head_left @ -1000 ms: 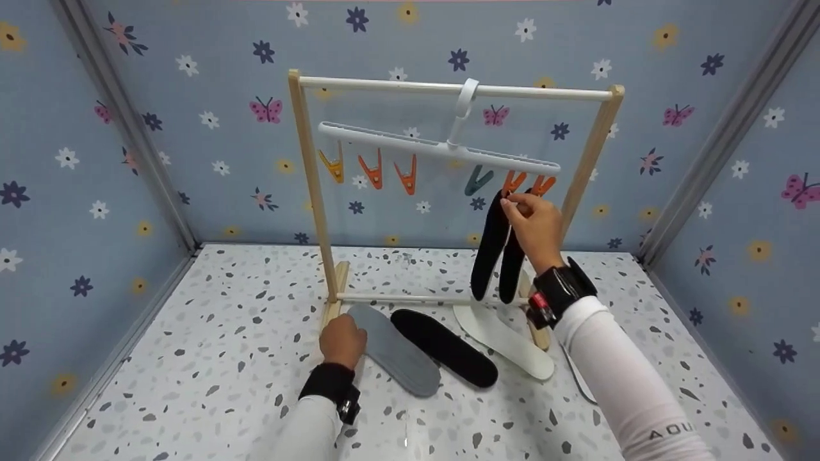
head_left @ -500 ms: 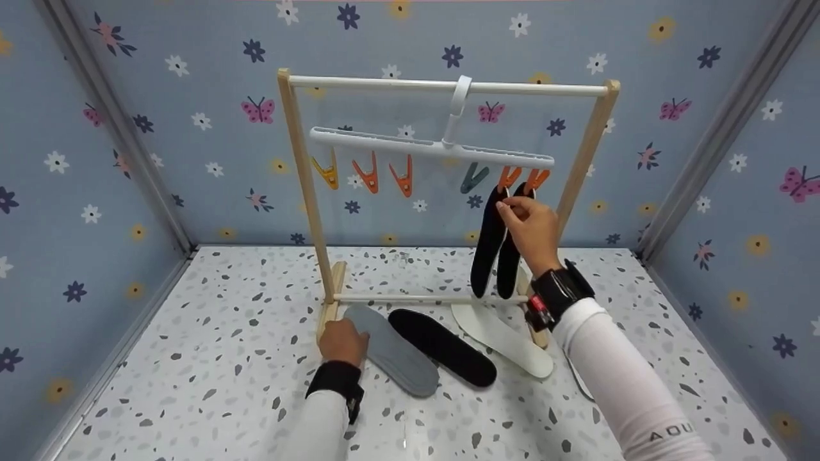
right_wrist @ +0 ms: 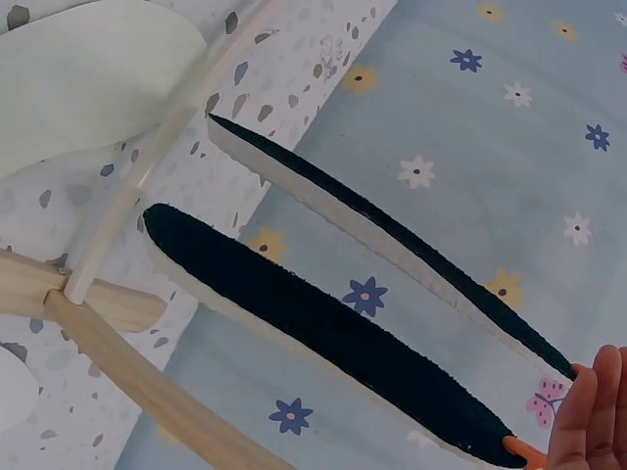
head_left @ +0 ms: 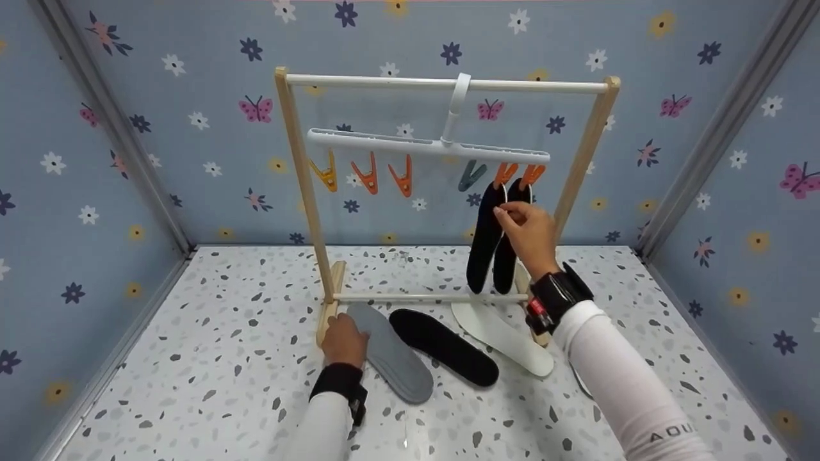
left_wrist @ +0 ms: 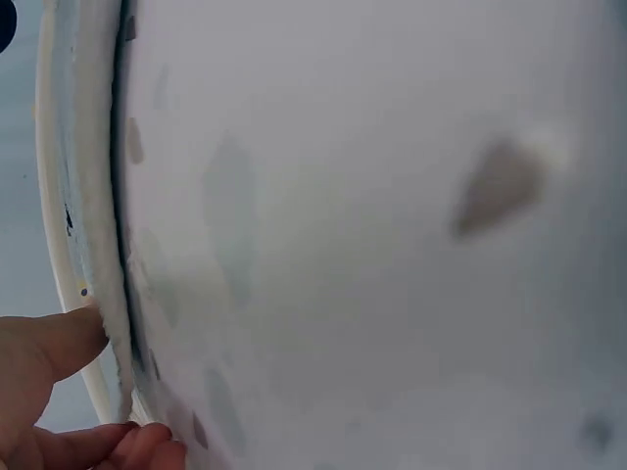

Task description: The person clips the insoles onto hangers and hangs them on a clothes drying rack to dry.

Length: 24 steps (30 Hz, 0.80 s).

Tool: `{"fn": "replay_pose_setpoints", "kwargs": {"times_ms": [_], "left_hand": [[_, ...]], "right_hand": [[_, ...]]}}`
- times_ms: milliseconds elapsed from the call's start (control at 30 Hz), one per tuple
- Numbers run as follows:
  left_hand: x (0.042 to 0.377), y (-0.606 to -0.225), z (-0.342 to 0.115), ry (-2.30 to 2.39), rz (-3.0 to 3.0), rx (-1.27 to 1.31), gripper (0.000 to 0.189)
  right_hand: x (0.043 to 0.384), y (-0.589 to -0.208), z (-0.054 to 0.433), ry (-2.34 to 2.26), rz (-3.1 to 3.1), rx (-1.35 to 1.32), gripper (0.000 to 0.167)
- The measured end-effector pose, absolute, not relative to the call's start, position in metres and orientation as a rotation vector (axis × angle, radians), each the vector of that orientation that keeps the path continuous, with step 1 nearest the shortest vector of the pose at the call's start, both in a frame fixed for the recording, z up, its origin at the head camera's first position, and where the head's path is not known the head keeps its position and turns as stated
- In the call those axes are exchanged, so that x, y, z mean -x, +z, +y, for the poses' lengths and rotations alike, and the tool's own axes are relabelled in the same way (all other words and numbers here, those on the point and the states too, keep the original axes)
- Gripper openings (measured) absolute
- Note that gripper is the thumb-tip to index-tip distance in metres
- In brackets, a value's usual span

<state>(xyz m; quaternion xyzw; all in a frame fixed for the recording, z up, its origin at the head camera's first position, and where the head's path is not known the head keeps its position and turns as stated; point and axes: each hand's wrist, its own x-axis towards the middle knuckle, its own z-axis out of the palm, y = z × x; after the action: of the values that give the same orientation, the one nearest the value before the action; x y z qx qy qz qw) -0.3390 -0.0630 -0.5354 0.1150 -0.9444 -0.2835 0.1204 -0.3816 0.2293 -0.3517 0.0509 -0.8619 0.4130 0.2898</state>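
Observation:
My left hand [head_left: 344, 342] pinches the edge of a grey insole [head_left: 396, 362] lying on the table. In the left wrist view, thumb and fingers close over the pale edge of that insole [left_wrist: 93, 176]. Two black insoles [head_left: 488, 240] hang from orange clothespins [head_left: 532, 174] at the right of a white clip hanger [head_left: 384, 139]. My right hand [head_left: 533, 230] is beside their upper ends, thumb and forefinger close together and overlapping the nearer insole's edge. In the right wrist view its straight fingers [right_wrist: 593, 416] appear by the clips, without wrapping round either black insole [right_wrist: 323, 323].
The hanger hooks over the top bar of a wooden rack [head_left: 311, 192]. A yellow clothespin [head_left: 328, 174], two orange ones and a green clothespin [head_left: 472, 176] hang unloaded. Another black insole [head_left: 443, 346] and a white insole [head_left: 503, 339] lie on the table; a pale one is partly behind my right forearm.
The hanger's right end and hung insoles have risen a little while my right hand dropped slightly. The grey insole's near end has shifted slightly left and nearer.

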Motion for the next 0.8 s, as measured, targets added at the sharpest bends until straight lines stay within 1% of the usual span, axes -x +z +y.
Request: {"fn": "replay_pose_setpoints", "kwargs": {"times_ms": [167,300,367,433,633,800], "left_hand": [[0.340,-0.539,-0.065,-0.922,-2.761,-0.323,0.053],[0.341,-0.539,-0.066,-0.986,-2.754,-0.307,0.065],[0.341,-0.539,-0.068,-1.035,-2.740,-0.321,0.067],[0.341,-0.541,-0.070,-1.099,-2.716,-0.333,0.064],[0.341,-0.541,-0.077,-1.300,-2.635,-0.351,0.046],[0.336,-0.534,-0.077,-1.496,-2.543,-0.410,0.038]], "right_hand": [[0.381,-0.355,0.232,1.112,-2.317,-0.121,0.025],[0.380,-0.355,0.234,1.114,-2.326,-0.115,0.025],[0.380,-0.356,0.234,1.118,-2.331,-0.111,0.026],[0.380,-0.357,0.234,1.124,-2.337,-0.107,0.026],[0.379,-0.359,0.233,1.141,-2.343,-0.095,0.026],[0.378,-0.361,0.234,1.142,-2.345,-0.093,0.025]]}}
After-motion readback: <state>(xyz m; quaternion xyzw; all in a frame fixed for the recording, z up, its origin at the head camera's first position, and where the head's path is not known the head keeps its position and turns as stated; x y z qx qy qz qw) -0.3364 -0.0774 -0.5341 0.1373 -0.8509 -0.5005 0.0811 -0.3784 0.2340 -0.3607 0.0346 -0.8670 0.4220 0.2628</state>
